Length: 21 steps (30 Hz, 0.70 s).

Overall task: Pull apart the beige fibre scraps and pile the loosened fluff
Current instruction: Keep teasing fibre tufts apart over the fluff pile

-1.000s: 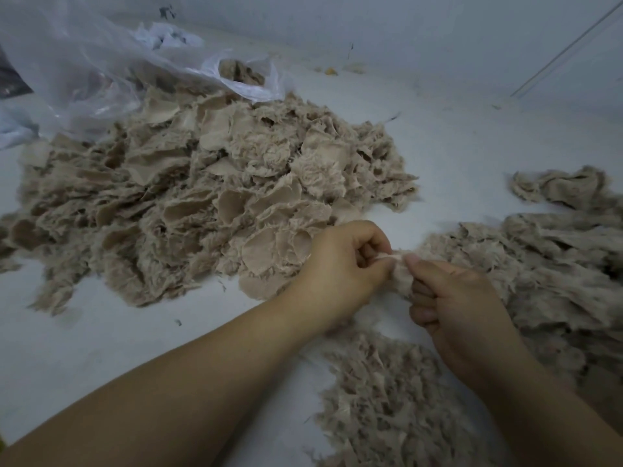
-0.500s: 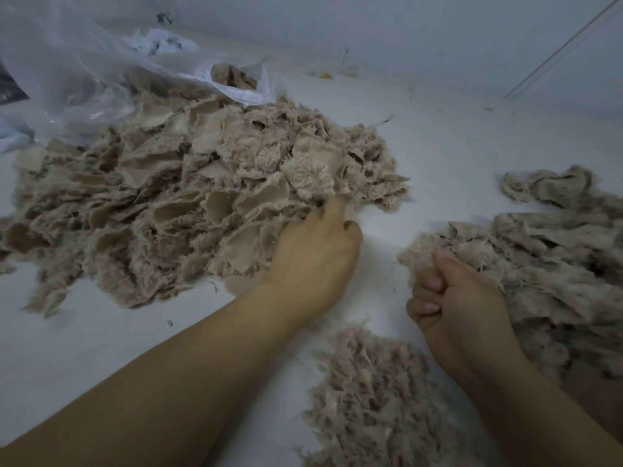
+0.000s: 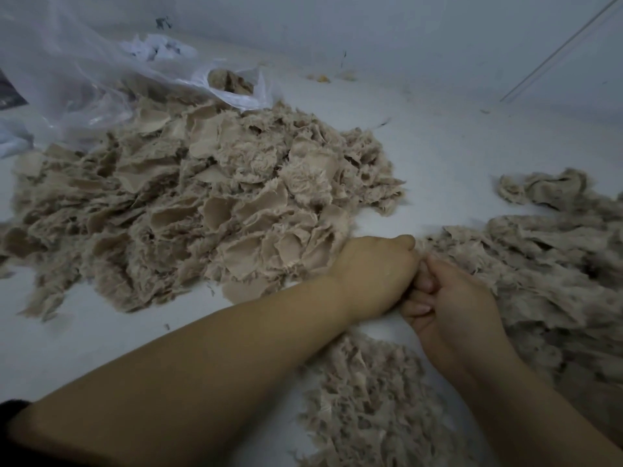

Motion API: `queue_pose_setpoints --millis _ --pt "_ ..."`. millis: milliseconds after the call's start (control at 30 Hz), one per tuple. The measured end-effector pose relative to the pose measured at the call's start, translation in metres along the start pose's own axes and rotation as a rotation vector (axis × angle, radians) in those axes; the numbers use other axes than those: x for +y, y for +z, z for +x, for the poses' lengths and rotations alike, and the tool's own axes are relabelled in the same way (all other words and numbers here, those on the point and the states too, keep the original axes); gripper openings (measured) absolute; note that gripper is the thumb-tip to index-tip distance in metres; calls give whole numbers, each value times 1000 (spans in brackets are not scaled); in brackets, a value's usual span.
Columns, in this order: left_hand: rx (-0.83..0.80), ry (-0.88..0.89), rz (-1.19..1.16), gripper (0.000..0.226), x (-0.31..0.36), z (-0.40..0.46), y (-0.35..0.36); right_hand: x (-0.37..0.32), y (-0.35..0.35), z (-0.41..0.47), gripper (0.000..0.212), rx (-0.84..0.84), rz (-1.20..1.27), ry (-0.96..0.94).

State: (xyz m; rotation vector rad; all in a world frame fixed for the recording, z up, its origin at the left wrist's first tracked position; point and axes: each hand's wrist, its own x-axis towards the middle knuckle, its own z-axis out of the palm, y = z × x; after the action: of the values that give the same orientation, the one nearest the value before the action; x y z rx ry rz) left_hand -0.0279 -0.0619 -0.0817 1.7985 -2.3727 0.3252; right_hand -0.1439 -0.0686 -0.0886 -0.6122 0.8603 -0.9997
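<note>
Beige scrap heap (image 3: 202, 203) beside hands

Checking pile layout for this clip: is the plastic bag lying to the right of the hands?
No, the plastic bag lies at far left behind the big scrap pile, away from both hands.

both forearms are reaching in from the near edge and meeting at centre. the left hand (image 3: 374, 274) is lying knuckles-up with fingers curled under, touching the right hand (image 3: 451, 298), whose fingers (image 3: 421, 281) are curling toward it.
</note>
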Motion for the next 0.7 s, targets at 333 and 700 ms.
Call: queue_pose_setpoints --millis 333,700 --pt "298 -214 -702 12 -11 -61 -4 -2 0 0 21 21 -47 -20" --pt "202 -704 -1743 14 -3 -36 -20 -2 5 -12 20 -216 -439 -54"
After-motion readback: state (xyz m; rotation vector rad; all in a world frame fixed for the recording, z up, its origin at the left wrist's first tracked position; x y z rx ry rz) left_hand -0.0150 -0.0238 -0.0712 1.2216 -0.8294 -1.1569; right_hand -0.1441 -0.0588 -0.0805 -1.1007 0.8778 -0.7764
